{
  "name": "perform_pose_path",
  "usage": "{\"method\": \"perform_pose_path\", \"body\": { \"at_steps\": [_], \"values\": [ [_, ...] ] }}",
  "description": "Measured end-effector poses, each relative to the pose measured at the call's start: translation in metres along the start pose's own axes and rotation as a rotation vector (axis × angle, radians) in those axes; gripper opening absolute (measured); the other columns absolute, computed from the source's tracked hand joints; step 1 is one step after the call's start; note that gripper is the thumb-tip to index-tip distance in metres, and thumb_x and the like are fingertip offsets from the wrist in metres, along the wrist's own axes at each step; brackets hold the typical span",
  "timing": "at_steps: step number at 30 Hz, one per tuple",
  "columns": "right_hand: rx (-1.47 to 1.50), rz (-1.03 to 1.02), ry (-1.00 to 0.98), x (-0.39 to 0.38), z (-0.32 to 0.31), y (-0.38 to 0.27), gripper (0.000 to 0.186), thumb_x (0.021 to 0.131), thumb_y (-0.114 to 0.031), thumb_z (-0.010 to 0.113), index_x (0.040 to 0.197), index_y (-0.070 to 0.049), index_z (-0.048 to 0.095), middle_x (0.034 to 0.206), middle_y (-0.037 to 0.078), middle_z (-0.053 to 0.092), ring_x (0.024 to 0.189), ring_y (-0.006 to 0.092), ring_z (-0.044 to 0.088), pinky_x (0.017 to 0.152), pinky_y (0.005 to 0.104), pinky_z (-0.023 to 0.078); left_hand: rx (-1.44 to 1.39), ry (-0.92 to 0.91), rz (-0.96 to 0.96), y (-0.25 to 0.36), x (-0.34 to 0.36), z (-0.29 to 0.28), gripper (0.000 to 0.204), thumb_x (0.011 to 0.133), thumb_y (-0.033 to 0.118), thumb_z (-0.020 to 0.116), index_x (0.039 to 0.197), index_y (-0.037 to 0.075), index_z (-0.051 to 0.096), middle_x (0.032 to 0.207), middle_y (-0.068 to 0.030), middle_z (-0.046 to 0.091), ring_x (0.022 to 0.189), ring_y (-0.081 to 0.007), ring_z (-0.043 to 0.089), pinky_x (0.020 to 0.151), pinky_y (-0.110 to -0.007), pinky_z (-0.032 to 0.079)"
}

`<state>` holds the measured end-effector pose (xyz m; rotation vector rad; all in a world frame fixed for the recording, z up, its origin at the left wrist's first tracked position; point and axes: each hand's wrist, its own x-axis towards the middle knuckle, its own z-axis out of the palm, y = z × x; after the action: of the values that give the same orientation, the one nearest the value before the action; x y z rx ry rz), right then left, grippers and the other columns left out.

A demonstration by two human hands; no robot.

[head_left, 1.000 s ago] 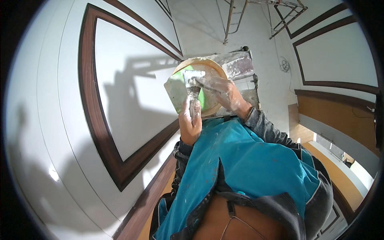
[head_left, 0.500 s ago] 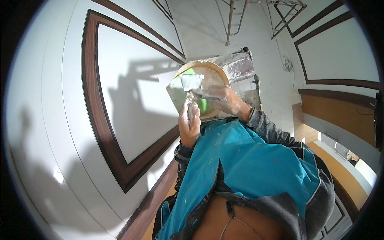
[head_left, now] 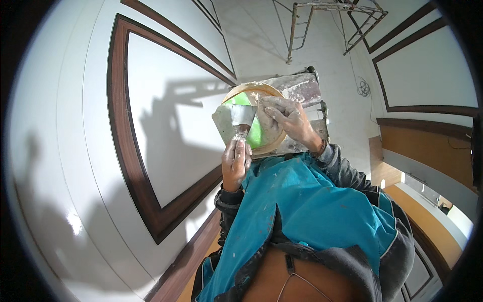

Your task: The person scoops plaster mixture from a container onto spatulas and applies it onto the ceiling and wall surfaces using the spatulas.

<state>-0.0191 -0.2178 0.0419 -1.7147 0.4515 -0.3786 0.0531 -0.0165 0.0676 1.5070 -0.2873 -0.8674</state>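
Note:
My left hand (head_left: 235, 163), dusted white, is closed round the handle of a putty knife (head_left: 243, 115). Its flat metal blade points away from me, over a round, cream-rimmed bucket (head_left: 275, 90). My right hand (head_left: 294, 121) is above the bucket's right side, fingers pressed together and smeared with pale paste. Whatever sits between those fingertips is too small to make out. Bright green (head_left: 255, 133) shows within the bucket's outline, behind the knife. A flat greyish plate (head_left: 221, 123) juts past the bucket's left rim.
Under the bucket is a paste-stained platform (head_left: 302, 89). A white wall with dark wood trim (head_left: 118, 100) rises close on the left. Farther off stand a metal scaffold frame (head_left: 292, 38) and a coil of cable (head_left: 363, 88) on the pale floor.
My right hand has drawn back from the knife's handle and blade base, moving right and up over the bucket. The left hand keeps the knife, shifted slightly down and left.

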Motion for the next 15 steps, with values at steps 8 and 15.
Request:
{"method": "perform_pose_path", "body": {
  "at_steps": [8, 15],
  "values": [
    [0.185, 0.166, 0.077, -0.006, 0.026, -0.005, 0.030, 0.093, -0.019, 0.058, 0.117, -0.003, 0.066, 0.070, 0.006, 0.063, 0.062, 0.0105, 0.055, 0.060, 0.0293, 0.049, 0.026, 0.077, 0.139, -0.024, 0.002, 0.016, 0.030, 0.100, 0.017, 0.051, 0.119, -0.007, 0.054, 0.079, -0.0070, 0.061, 0.058, -0.0095, 0.049, 0.053, -0.024, 0.040],
    [0.215, 0.183, -0.091, -0.005, 0.014, -0.023, 0.028, 0.095, -0.014, 0.060, 0.121, -0.004, 0.065, 0.080, 0.006, 0.066, 0.065, 0.0086, 0.057, 0.062, 0.0261, 0.050, 0.579, 0.093, 0.384, -0.017, 0.009, 0.010, 0.034, 0.099, 0.019, 0.051, 0.119, -0.009, 0.055, 0.079, -0.0119, 0.058, 0.064, -0.0153, 0.052, 0.060, -0.029, 0.042]
  ]
}}
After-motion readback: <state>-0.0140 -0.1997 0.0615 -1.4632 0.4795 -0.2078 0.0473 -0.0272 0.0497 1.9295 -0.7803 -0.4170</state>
